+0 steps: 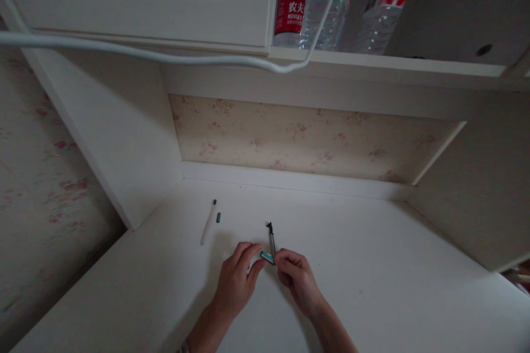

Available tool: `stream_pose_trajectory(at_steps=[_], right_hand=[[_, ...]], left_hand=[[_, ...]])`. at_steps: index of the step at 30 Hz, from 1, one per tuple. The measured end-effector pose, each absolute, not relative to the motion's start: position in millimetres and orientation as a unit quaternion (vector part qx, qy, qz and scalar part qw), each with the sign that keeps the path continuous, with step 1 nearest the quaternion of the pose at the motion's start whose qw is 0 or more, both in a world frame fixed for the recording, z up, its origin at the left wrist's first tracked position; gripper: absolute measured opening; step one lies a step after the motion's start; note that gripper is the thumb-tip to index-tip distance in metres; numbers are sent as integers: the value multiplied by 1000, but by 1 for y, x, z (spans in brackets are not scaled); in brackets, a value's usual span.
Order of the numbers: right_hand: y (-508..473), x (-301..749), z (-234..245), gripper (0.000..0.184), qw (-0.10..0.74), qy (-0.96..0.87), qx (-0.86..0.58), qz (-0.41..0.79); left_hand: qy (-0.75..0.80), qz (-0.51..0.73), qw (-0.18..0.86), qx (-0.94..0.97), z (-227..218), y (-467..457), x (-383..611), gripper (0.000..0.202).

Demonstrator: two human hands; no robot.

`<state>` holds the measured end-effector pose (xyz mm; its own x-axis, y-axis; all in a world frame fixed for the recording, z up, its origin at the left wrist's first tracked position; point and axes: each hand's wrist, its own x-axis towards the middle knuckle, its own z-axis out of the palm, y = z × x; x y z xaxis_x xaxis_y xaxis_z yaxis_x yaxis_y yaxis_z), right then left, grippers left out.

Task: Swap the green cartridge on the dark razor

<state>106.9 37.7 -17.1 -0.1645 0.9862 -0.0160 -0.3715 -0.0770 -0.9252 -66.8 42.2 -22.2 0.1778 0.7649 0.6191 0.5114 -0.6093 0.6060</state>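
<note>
Between my two hands is a small green-and-black razor cartridge (268,257), tilted down to the right. My left hand (237,277) has its thumb and fingers closed around the cartridge's left end. At its right end, my right hand (298,280) pinches with thumb and curled forefinger. Just beyond is a slim razor handle (271,238) with a black head end pointing away; its near end meets my right fingertips, and I cannot tell whether they touch it. A second green cartridge (218,218) lies farther left on the table, beside a pale toothbrush (207,224) with a dark head.
The white tabletop (372,276) runs back to a wall panel with floral paper (256,132). A white side board (120,138) stands at left. Overhead is a shelf with several plastic bottles (291,5), and a white cable (174,58) hangs across its front.
</note>
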Motion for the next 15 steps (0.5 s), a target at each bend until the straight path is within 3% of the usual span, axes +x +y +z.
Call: stream_pose_trajectory(at_steps=[8, 12, 15], right_hand=[[37, 108, -17, 25, 535, -427, -362, 633], [41, 109, -20, 36, 542, -407, -378, 631], [41, 107, -20, 42, 540, -439, -455, 555]], left_hand=[[384, 469, 131, 784, -22, 46, -67, 18], [375, 497, 124, 773, -23, 46, -66, 13], [379, 522, 119, 755, -23, 46, -66, 12]])
